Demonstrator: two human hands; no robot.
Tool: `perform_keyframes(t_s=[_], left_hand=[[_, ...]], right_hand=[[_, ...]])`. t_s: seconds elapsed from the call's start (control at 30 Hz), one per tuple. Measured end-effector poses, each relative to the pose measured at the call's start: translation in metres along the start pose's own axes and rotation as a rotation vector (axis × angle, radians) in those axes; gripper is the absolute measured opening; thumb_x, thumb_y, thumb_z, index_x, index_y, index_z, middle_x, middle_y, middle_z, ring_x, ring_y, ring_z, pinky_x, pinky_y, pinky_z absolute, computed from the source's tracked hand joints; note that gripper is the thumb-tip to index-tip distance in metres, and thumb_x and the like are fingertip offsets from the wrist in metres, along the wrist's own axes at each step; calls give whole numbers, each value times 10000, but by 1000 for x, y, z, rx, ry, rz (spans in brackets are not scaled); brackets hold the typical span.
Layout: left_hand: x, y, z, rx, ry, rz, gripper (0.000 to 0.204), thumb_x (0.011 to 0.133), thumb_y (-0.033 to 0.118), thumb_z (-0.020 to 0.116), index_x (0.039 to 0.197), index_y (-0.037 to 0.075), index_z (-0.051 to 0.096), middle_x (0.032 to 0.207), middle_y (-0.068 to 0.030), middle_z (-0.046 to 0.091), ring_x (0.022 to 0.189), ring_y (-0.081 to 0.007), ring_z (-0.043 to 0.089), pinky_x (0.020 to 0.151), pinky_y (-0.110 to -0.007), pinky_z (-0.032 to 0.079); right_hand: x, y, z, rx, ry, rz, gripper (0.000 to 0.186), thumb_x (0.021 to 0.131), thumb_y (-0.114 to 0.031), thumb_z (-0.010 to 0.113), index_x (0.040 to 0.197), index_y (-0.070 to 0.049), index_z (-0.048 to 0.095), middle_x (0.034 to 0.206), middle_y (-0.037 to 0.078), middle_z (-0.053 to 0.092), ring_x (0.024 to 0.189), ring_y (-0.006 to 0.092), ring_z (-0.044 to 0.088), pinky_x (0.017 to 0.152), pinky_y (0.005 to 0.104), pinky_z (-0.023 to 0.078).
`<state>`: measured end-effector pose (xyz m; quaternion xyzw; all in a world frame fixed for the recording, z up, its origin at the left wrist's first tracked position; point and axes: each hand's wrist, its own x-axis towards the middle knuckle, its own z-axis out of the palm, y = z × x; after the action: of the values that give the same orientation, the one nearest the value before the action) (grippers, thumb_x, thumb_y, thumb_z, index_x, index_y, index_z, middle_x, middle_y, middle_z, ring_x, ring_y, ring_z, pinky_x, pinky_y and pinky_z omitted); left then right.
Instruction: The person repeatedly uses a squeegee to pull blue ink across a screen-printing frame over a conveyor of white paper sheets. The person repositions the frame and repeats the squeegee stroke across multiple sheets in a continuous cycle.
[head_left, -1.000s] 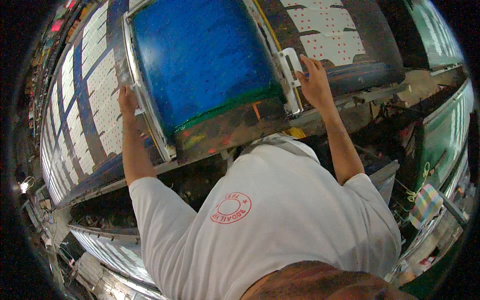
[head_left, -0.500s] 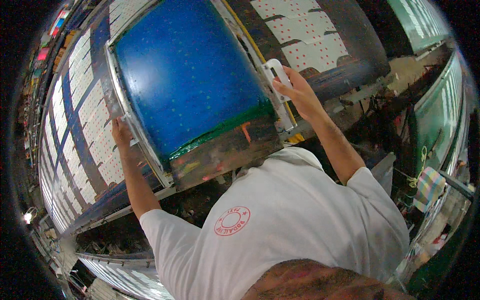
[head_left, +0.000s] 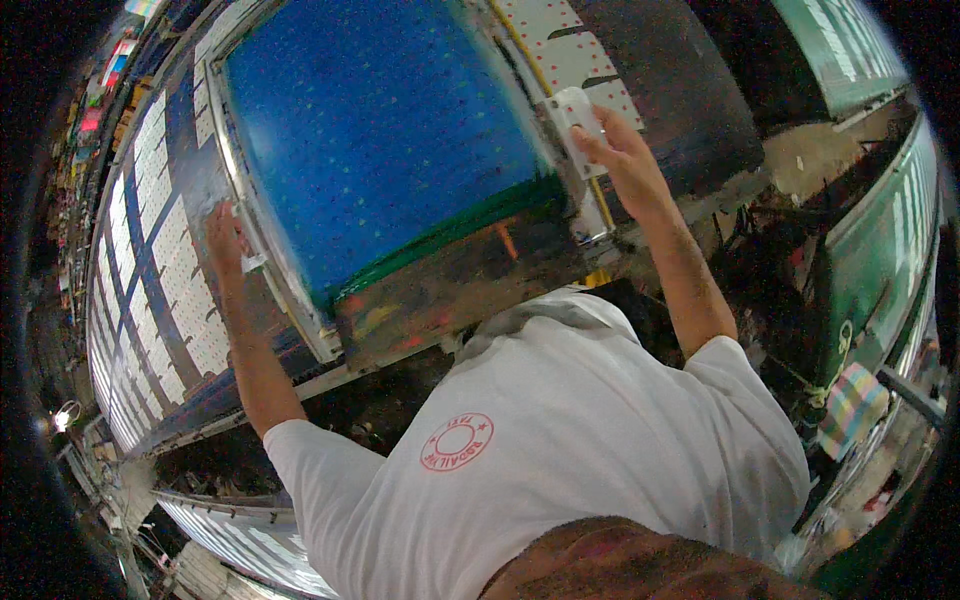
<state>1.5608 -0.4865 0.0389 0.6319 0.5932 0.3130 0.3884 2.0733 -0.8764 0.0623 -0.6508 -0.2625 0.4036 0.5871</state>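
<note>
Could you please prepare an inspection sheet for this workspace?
Surface: dark table, bearing white red-dotted sheets.
Work things: blue screen in a frame, dark green along its near edge.
Clutter: small multicoloured items at far left, too blurred to name.
Hands: right hand holds the right handle; left hand is at the left handle, its grip unclear.
Cables: nothing clearly seen.
Surroundings: green reflective panel and checked cloth at right; lit lamp at left.

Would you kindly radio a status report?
Left hand at left handle; right hand gripping right handle. Blue screen between hands. Dotted pieces alongside.
</note>
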Motion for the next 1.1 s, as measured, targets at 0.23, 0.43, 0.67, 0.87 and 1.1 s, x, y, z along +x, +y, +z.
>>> perform_keyframes(t_s=[0.23, 0.43, 0.67, 0.87, 1.1], left_hand=[[-71, 93, 184, -67, 9, -78, 332, 1024, 285, 604, 1285, 81, 611, 724, 14, 543, 530, -63, 463, 409, -244, 384], [-103, 114, 253, -117, 1, -67, 330, 1028, 327, 620, 1241, 74, 619, 710, 23, 532, 489, -56, 450, 399, -244, 361], [-110, 111, 266, -129, 27, -73, 320, 1017, 368, 638, 1208, 112, 637, 697, 45, 524, 488, -44, 442, 404, -233, 339], [-103, 100, 269, 29, 11, -68, 326, 993, 395, 648, 1199, 142, 647, 683, 33, 549, 518, -86, 496, 453, -280, 399], [-91, 73, 280, 230, 34, -14, 459, 990, 486, 598, 1234, 99, 631, 719, -25, 615, 553, -137, 576, 496, -313, 472]], right_hand=[[51, 12, -180, -71, 110, 37, 637, 930, -312, 756, 1427, 6, 516, 1163, 53, 648, 1001, 136, 569, 877, 302, 421], [62, 21, -251, -126, 143, 94, 624, 925, -310, 757, 1402, 16, 519, 1168, 66, 643, 999, 140, 568, 869, 311, 420], [64, 22, -274, -102, 67, 148, 634, 930, -289, 758, 1415, 29, 502, 1293, 121, 632, 1164, 203, 605, 1016, 353, 462], [67, 33, -276, -56, 44, 98, 614, 947, -270, 742, 1442, 3, 503, 1272, 104, 640, 1146, 197, 594, 1004, 347, 451], [35, 34, -240, -937, 191, -471, 552, 908, -250, 759, 1384, -45, 571, 1342, 168, 606, 1221, 363, 586, 1069, 424, 467]])
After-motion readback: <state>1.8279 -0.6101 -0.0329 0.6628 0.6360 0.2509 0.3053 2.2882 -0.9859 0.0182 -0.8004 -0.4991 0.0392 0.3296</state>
